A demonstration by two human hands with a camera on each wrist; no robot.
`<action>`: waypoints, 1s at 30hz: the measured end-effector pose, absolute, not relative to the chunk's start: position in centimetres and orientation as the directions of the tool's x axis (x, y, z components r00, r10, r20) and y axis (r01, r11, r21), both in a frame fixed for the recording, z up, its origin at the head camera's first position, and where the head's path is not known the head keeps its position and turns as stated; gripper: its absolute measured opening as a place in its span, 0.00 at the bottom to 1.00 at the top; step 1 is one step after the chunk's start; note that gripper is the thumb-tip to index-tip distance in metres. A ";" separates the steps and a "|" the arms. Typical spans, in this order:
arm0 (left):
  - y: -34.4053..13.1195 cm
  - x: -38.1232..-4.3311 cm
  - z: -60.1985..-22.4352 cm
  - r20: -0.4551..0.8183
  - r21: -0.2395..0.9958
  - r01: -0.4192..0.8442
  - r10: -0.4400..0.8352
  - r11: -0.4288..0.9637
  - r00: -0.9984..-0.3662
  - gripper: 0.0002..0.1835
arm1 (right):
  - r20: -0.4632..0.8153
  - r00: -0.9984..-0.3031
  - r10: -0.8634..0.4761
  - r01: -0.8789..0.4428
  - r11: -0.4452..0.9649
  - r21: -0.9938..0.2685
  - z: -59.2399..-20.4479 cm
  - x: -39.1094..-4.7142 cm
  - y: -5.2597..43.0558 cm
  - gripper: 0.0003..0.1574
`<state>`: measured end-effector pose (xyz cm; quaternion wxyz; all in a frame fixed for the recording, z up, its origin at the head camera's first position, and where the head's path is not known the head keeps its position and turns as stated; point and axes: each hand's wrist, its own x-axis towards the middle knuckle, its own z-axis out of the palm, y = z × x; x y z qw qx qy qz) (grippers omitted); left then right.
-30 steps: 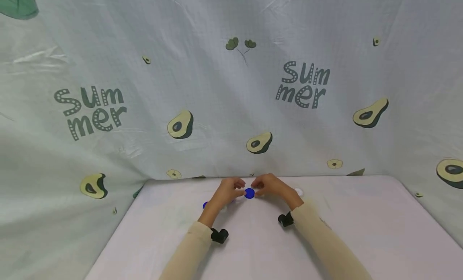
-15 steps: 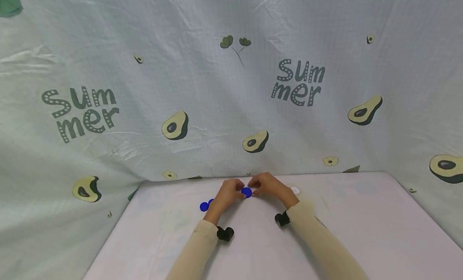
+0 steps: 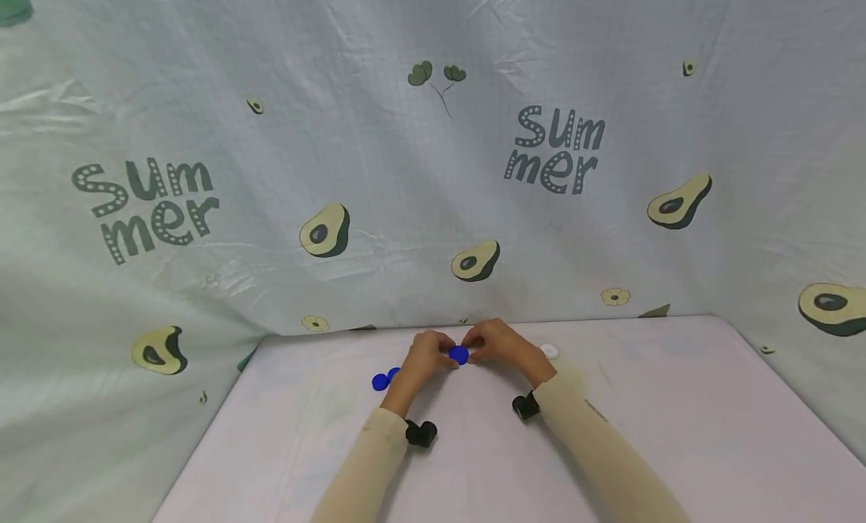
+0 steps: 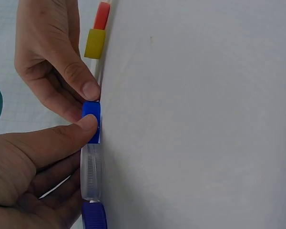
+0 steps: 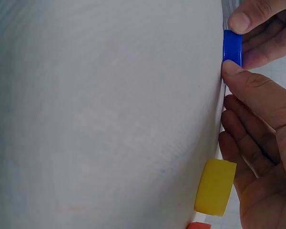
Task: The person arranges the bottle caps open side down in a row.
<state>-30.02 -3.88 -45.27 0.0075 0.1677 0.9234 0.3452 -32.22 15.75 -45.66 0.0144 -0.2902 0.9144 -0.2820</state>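
Note:
Both hands meet at a blue bottle cap (image 3: 458,355) on the white table near its back edge. My left hand (image 3: 428,353) holds the cap from the left, its thumb across the cap's side in the left wrist view. From the right, my right hand (image 3: 499,341) has its thumb and index finger at the opposite side, the thumb tip (image 5: 232,68) against the cap's edge. Beside the left hand, a clear ribbed cap (image 4: 90,171) and a dark blue cap (image 4: 94,216) appear in line. Beyond the right hand stand a yellow cap (image 5: 215,187) and a red cap (image 5: 199,225).
Two more blue caps (image 3: 380,382) lie left of the left wrist, and a white cap (image 3: 549,351) lies by the right wrist. A printed curtain (image 3: 379,155) hangs behind the table (image 3: 676,403). Black wrist cameras (image 3: 422,434) sit on both arms.
My left hand and forearm have shifted slightly right, closer about the blue cap, uncovering the blue caps on the left. The right fingers have drawn closer to it. The head view has turned slightly.

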 end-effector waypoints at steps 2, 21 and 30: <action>-3.8 -30.0 -45.3 0.100 0.641 0.303 0.316 0.705 -0.944 0.17 | 0.136 -0.834 -0.535 -0.518 0.675 -0.526 -45.6 -32.2 15.8 0.14; -3.8 -28.4 -44.3 0.142 0.699 0.313 0.305 0.643 -0.942 0.16 | 0.189 -0.820 -0.540 -0.541 0.625 -0.562 -45.4 -31.0 16.7 0.11; -4.1 -26.2 -42.5 0.220 0.739 0.388 0.347 0.551 -0.912 0.16 | 0.292 -0.773 -0.563 -0.616 0.559 -0.555 -43.8 -28.7 17.8 0.15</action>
